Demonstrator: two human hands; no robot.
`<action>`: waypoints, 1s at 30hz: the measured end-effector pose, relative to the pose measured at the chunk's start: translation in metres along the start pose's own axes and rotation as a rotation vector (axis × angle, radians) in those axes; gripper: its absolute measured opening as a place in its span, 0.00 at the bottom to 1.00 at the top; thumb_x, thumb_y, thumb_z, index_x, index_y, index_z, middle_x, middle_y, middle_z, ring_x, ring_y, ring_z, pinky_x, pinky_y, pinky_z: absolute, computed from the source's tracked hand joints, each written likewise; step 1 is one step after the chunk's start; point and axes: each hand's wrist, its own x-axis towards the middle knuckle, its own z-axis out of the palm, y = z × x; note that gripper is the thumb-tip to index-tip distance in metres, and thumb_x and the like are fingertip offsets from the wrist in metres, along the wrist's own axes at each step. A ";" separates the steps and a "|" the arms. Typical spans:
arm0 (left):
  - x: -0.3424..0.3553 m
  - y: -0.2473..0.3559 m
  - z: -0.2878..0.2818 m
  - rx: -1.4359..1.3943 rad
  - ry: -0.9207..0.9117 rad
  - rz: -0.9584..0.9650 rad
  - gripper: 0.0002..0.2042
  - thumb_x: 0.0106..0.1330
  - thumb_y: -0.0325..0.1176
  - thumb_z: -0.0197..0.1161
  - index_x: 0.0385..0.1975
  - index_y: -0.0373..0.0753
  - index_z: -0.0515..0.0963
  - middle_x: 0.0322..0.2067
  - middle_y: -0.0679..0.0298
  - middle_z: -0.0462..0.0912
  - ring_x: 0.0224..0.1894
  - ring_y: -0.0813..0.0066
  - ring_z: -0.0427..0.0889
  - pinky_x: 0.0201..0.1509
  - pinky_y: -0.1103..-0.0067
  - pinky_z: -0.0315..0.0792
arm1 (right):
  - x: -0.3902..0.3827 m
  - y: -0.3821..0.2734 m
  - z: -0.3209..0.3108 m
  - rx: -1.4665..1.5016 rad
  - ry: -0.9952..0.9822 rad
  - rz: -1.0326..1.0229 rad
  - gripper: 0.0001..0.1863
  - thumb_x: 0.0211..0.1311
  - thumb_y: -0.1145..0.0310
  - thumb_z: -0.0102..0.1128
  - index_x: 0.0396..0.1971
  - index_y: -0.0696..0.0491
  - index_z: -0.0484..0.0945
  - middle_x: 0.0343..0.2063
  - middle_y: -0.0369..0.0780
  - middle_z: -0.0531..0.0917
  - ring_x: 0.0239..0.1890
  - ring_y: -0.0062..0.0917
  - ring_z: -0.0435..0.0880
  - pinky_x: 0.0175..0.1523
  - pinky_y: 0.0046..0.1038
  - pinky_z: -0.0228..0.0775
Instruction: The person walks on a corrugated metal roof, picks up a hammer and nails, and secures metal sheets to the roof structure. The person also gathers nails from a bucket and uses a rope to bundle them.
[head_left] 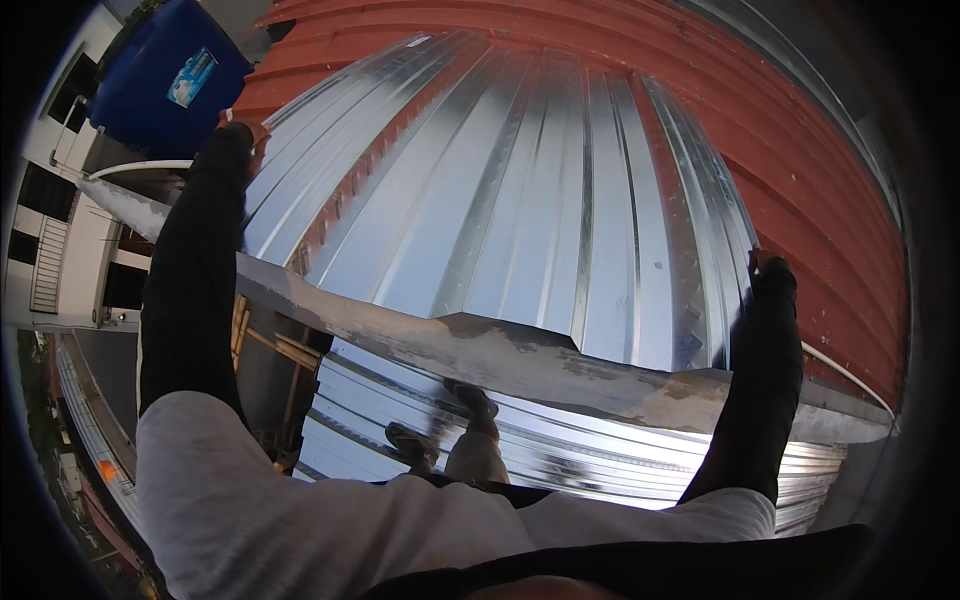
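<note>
- Left hand [257, 140]: located at the left edge of the metal sheet [520, 200]. The dark sleeve covers much of it; whether the fingers are closed cannot be told.
- Right hand [768, 264]: located at the right edge of the sheet, nearer the body; the fingers appear closed on that edge.
- Metal sheet: silver, ribbed, spread between both hands over the red roof [810, 270]. Its near edge lies along the concrete ledge [400, 335].
- Below the ledge: sandalled feet [475, 402] stand on lower metal sheeting [350, 410]. Bamboo poles [285, 345] show to the left.
- Upper left: blue tank [165, 85]; a pale pipe [130, 168] runs below it.
- Caution, slip: smooth metal underfoot could cost the person footing, particularly with both arms spread wide.
- Caution, cut: a thin sheet edge could slice bare fingers if the sheet slides or a gust catches it.
- Caution, bend: uneven lifting at the two sides could twist or crease the sheet.
- Limits of view: the sheet's underside is hidden, so its contact with the roof cannot be confirmed. Fisheye bending distorts its outline. The legs are partly concealed by the shirt [400, 530].
</note>
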 end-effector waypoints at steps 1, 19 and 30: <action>0.001 0.005 0.002 -0.011 -0.009 -0.005 0.22 0.61 0.47 0.59 0.45 0.34 0.74 0.43 0.51 0.79 0.43 0.64 0.79 0.46 0.72 0.71 | 0.007 0.004 0.003 0.160 -0.006 -0.045 0.27 0.63 0.44 0.41 0.24 0.54 0.77 0.27 0.43 0.79 0.36 0.33 0.77 0.47 0.35 0.66; 0.039 0.019 0.031 0.173 -0.107 0.048 0.27 0.62 0.55 0.51 0.46 0.35 0.75 0.45 0.49 0.78 0.47 0.60 0.77 0.49 0.71 0.68 | -0.030 -0.032 0.067 -0.069 0.154 0.073 0.32 0.58 0.41 0.44 0.41 0.58 0.79 0.44 0.55 0.78 0.53 0.45 0.74 0.56 0.39 0.65; 0.052 0.009 0.056 0.440 -0.246 0.177 0.27 0.62 0.61 0.46 0.42 0.45 0.78 0.44 0.49 0.79 0.47 0.58 0.78 0.52 0.67 0.67 | -0.004 -0.022 0.085 -0.244 0.207 0.067 0.33 0.56 0.44 0.42 0.41 0.61 0.79 0.44 0.56 0.78 0.51 0.46 0.76 0.55 0.41 0.66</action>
